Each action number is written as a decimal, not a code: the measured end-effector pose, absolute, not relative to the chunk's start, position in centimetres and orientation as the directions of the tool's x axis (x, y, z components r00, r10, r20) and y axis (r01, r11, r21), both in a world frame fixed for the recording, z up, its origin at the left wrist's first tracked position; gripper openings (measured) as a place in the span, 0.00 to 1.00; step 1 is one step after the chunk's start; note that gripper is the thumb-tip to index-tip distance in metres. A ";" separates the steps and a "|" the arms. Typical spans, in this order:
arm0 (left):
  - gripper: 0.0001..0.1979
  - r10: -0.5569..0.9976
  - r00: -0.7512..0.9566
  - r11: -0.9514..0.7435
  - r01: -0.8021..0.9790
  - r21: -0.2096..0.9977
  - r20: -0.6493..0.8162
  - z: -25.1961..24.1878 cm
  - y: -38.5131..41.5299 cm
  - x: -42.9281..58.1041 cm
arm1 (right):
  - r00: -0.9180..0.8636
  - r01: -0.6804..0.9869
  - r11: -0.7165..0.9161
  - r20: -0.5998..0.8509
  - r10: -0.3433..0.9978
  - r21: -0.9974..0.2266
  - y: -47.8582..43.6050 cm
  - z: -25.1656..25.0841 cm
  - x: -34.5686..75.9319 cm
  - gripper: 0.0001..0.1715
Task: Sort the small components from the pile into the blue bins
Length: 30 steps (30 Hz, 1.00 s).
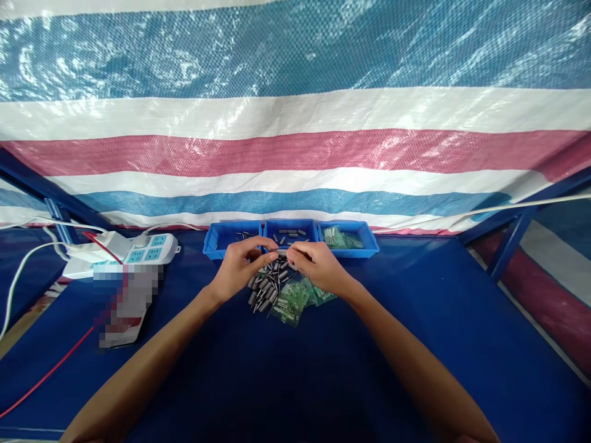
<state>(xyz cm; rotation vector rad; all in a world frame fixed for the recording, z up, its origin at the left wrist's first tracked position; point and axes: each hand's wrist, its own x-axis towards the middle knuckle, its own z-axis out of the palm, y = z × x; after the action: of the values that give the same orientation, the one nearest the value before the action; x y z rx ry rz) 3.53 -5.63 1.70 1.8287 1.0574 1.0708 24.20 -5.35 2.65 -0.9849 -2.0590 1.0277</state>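
Both bare forearms reach in over a dark blue tabletop (295, 381). Toward the left lies a pixelated, phone-shaped object (133, 320), with a red cable (62, 364) passing beside it. Ahead, clear green-tinted packets (292, 301) lie next to a loose heap of grey cylinders and thin metal pins (264, 290). Just above this heap, the left hand (241, 264) and right hand (318, 264) meet, each pinching a small slim part (281, 252) between thumb and fingers; its details are too small to tell. Behind them stand three blue bins side by side: the left (224, 231) contains dark pins, the middle (290, 223) grey cylinders, the right (355, 253) green packets. A white power strip (159, 251) sits left of the bins, and a striped tarp (295, 154) hangs behind everything.
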 end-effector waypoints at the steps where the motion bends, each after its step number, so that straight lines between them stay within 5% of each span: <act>1: 0.10 0.904 0.303 -0.387 0.281 0.878 0.301 1.7 -5.6 3.5 | -0.522 0.326 0.406 0.196 0.830 -0.853 -5.3 2.6 24.3 0.20; 10: 0.09 0.846 0.331 -0.516 0.309 0.799 0.418 1.8 -5.4 3.4 | -0.505 0.198 0.296 0.161 0.848 -0.934 -5.4 2.3 24.2 0.24; 30: 0.10 0.801 0.347 -0.597 0.422 0.682 0.487 2.5 -6.4 3.4 | -0.559 0.365 0.395 0.142 0.817 -0.843 -5.9 3.3 23.7 0.26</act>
<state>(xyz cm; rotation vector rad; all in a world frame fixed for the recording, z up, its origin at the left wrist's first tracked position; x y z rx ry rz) 3.39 -6.42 2.51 2.1749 1.0683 1.1574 23.75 -5.90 3.28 -1.0064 -2.1062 1.0751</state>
